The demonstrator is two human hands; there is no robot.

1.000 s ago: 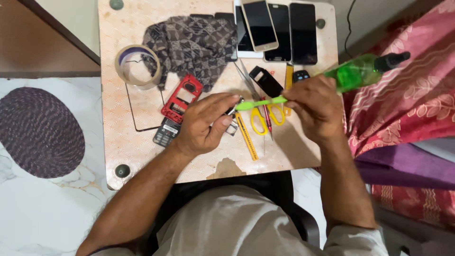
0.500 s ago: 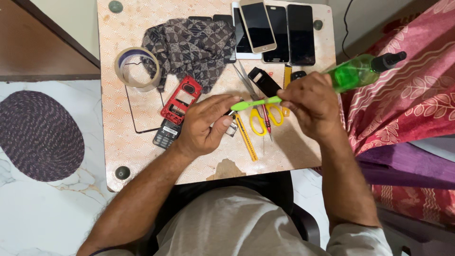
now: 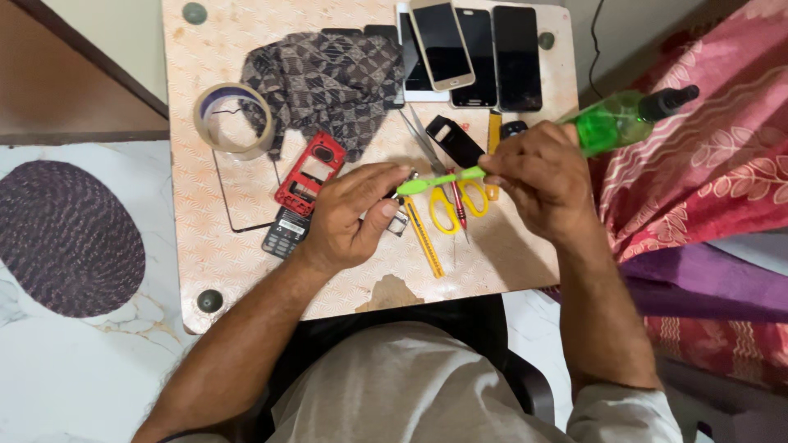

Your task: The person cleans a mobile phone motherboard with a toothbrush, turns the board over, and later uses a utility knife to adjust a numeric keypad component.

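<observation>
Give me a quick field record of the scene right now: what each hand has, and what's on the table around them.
left hand: cupped around a small part, only partly visible
right hand: grips a green brush, bristle end toward the left hand
under the hands: yellow scissors, yellow utility knife
left of hands: red phone frame, keypad, tape roll
far edge: patterned cloth, row of phones
right edge: green bottle
surface: table

A: State the materials on the table (image 3: 246, 246).

B: Table: worn patterned laminate, chipped at the front. Cloth (image 3: 328, 82): matt woven fabric. Phones (image 3: 517, 57): glossy glass. Bottle (image 3: 616, 123): translucent green plastic. Brush (image 3: 439, 180): smooth green plastic.
</observation>
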